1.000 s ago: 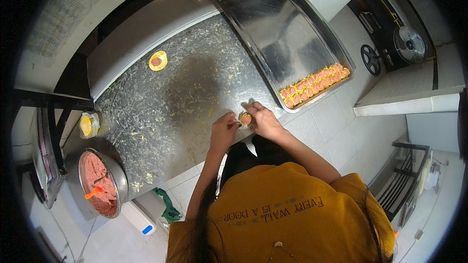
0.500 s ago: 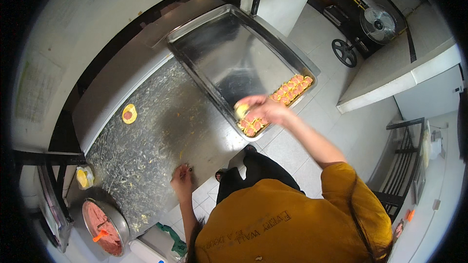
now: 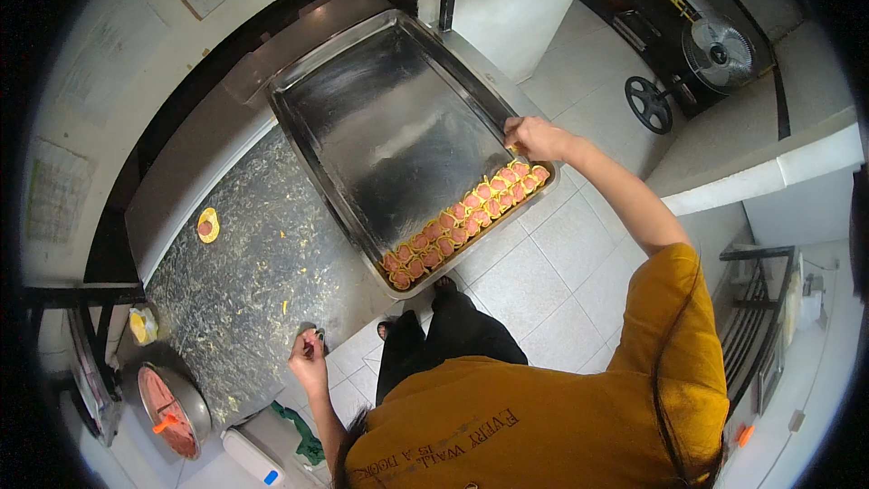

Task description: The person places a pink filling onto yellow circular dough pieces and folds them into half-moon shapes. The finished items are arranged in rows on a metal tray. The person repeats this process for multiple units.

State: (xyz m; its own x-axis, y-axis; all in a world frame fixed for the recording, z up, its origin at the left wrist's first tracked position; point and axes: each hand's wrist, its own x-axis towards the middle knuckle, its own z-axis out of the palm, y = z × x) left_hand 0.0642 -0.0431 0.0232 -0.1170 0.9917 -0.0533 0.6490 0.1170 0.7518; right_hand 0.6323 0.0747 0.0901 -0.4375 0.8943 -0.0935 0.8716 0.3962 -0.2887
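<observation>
1. The right hand (image 3: 536, 138) reaches out to the far right corner of the metal tray (image 3: 398, 127). Its fingers are curled together at the tray rim, right at the far end of the row of filled pastry pieces (image 3: 466, 211). Whether the fingers pinch a piece cannot be told.
2. The pastry pieces, yellow-edged with pink centres, lie packed in a band along the near right edge of the tray. The rest of the tray bottom is bare metal.
3. The tray rests tilted across the right end of the dark speckled surface (image 3: 244, 281), with its near right corner overhanging the white tiled floor (image 3: 534, 281).
4. The left hand (image 3: 308, 358) rests at the near edge of the surface, well apart from the tray. Its fingers are drawn together around a small object that is too small to identify.
5. A single flat yellow disc with a pink centre (image 3: 208, 225) lies alone on the far left part of the surface.
6. A round metal bowl of pink filling (image 3: 174, 407), with an orange utensil in it, stands at the near left end of the surface.
7. A small yellow container (image 3: 140, 324) sits just beyond the bowl.
8. A floor fan (image 3: 720, 50) stands at the far right.
</observation>
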